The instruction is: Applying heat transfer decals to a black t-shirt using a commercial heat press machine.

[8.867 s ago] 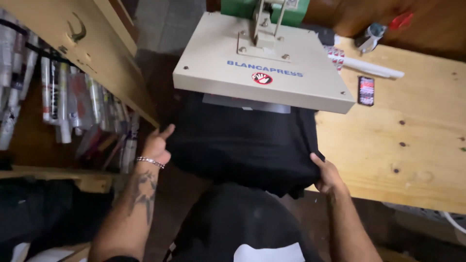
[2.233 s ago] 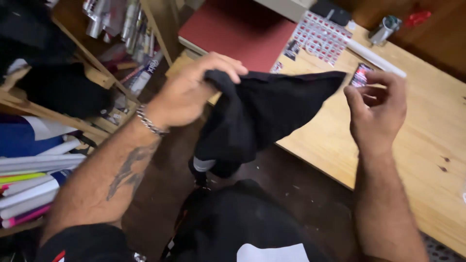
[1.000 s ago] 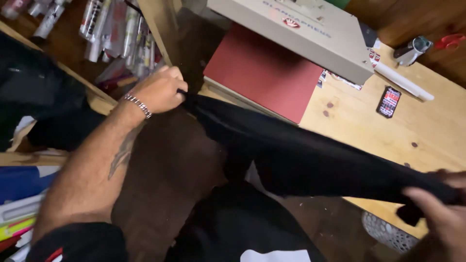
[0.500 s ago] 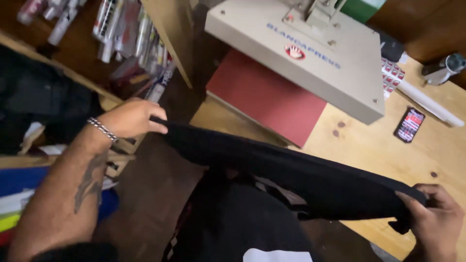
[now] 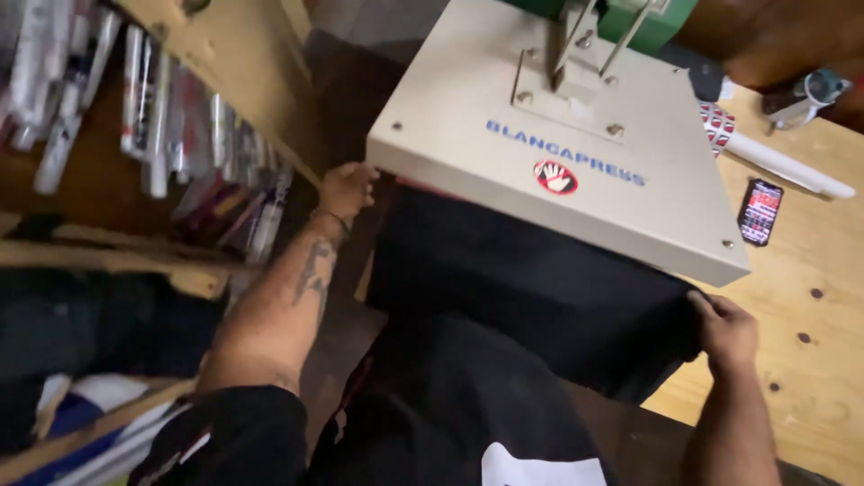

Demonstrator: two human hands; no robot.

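Your view is moderately lit, with warm light falling from above onto the upper right of the frame. The cream press plate [image 5: 558, 153] and the wooden table [image 5: 810, 297] at the right are the brightest areas, without harsh glare. The black garment [image 5: 531, 288] in the centre shows almost no fold detail. The shelves [image 5: 135, 144] at the upper left are dim and smeared by motion blur. Your left hand [image 5: 346, 189] is slightly soft; your right hand [image 5: 729, 328] is clearer. Straight edges bow slightly toward the frame's borders.
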